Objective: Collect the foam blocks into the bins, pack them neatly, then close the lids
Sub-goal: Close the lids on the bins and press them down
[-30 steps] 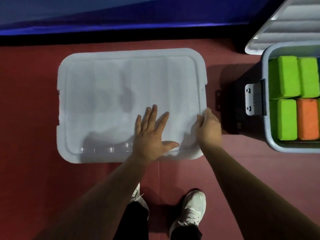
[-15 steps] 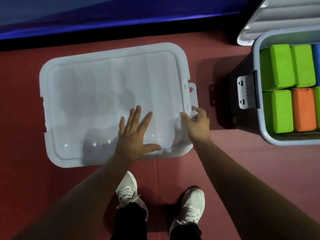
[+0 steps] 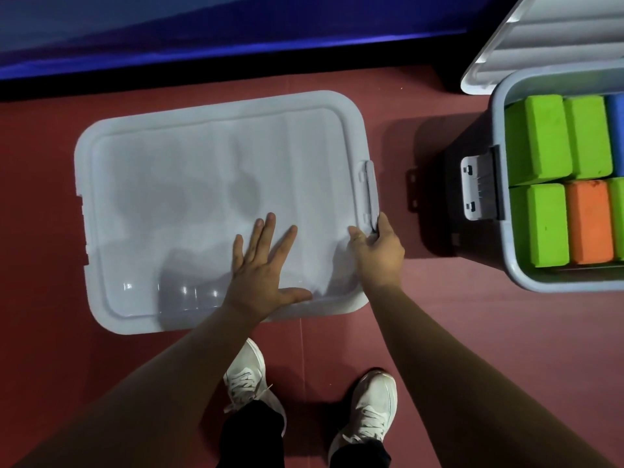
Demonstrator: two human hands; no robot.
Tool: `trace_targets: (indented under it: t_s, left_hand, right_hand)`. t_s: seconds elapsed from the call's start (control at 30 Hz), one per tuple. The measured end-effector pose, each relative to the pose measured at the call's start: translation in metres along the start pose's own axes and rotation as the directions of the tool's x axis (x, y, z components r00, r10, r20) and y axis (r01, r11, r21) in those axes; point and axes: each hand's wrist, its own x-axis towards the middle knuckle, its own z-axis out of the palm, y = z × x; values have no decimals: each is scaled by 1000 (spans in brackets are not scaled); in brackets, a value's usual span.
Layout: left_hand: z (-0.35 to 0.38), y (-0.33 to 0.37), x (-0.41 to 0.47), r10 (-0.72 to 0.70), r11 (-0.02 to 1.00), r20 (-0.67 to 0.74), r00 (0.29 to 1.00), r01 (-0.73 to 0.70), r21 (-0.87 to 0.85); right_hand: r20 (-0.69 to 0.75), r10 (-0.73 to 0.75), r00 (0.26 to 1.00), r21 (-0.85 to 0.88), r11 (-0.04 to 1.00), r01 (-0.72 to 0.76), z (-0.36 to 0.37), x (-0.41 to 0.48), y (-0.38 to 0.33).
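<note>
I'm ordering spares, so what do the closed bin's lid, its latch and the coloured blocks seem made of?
Lid and latch: likely moulded plastic, pale, smooth, semi-glossy, judging by light glints and moulded ridges. Green blocks and orange block: probably foam, matte, with finely pitted faces.

We press our left hand [image 3: 261, 265] flat, fingers spread, on the lid [image 3: 185, 204]. Our right hand [image 3: 378, 251] grips the near end of the latch [image 3: 370, 194] at the lid's right edge. To the right stands an open bin [image 3: 557, 282] holding green blocks [image 3: 547, 136], an orange block [image 3: 589, 221] and a blue block [image 3: 616, 130].
</note>
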Motion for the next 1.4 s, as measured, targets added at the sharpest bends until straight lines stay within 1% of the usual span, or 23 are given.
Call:
trace_targets:
  t_s: [0.17,0.27,0.3,0.37,0.4,0.47,0.53,0.63,0.7,0.77,0.83,0.87,0.93,0.97,1.0,1.03,1.07,1.1,1.17,1.2,1.3,1.33,1.4]
  left_hand:
    - [-2,2,-2,22,1000,-16,1000,-22,-1]
    - [-5,2,-4,27,999,-35,999,-28,-35]
    - [-8,1,-5,29,996,-64,998,-34,-77]
    - [-16,-6,-6,31,979,-176,984,-66,-194]
    - [-22,-13,-6,20,966,-253,967,-84,-243]
    - [-38,-31,-7,-63,945,-376,925,-66,-319]
    - [-58,-53,-11,-174,931,-448,877,-1,-365]
    - [-80,-96,-18,-288,922,-533,796,81,-378]
    - [-82,-128,-21,-306,935,-588,749,121,-332]
    - [-81,-161,-26,-342,934,-614,711,185,-306]
    - [-80,-189,-31,-423,904,-607,672,264,-338]
    - [-74,-202,-31,-464,885,-593,658,307,-351]
    - [-65,-223,-31,-501,865,-561,659,383,-323]
    - [-65,-226,-29,-535,845,-525,662,423,-328]
    - [-65,-229,-27,-603,796,-458,653,460,-393]
    - [-67,-229,-26,-687,710,-349,637,485,-511]
    - [-68,-230,-24,-724,640,-262,638,480,-599]
    - [-68,-232,-21,-739,592,-213,639,465,-658]
    - [-65,-242,-14,-755,537,-173,633,444,-717]
    - [-63,-248,-11,-762,524,-167,626,443,-728]
    - [-65,-256,-8,-805,534,-177,567,559,-635]
    - [-65,-259,-9,-817,506,-148,558,569,-648]
    - [-64,-266,-12,-805,401,-46,592,485,-777]
  right_hand:
    - [-156,-92,983,-176,982,64,12,-2,-1]
    - [-135,-96,986,-220,973,64,15,-3,-3]
    - [-129,-139,982,-259,961,102,16,-4,-4]
    - [-123,-296,947,-390,892,228,22,-8,-12]
    - [-100,-384,918,-428,849,308,27,-12,-20]
    - [20,-493,870,-420,785,455,42,-22,-43]
    - [131,-548,826,-408,730,549,64,-29,-65]
    - [247,-636,731,-449,594,668,112,-40,-85]
    - [372,-633,679,-478,496,725,148,-50,-90]
    - [499,-555,666,-543,398,739,184,-58,-89]
    - [552,-482,680,-620,308,722,216,-62,-83]
    - [549,-477,686,-653,267,709,227,-63,-80]
    - [508,-513,692,-706,213,675,243,-63,-72]
    - [480,-542,690,-725,198,660,246,-62,-69]
    - [456,-569,684,-738,188,648,251,-60,-64]
    - [438,-589,679,-749,179,638,256,-59,-60]
    - [424,-607,672,-757,170,631,259,-57,-56]
    - [415,-620,666,-762,163,627,262,-55,-54]
    - [399,-635,662,-775,153,614,266,-53,-51]
    - [392,-638,663,-780,153,607,267,-52,-50]
    - [377,-651,659,-784,154,601,268,-52,-48]
    - [373,-657,656,-784,155,601,268,-52,-48]
    - [365,-669,647,-779,161,606,268,-52,-47]
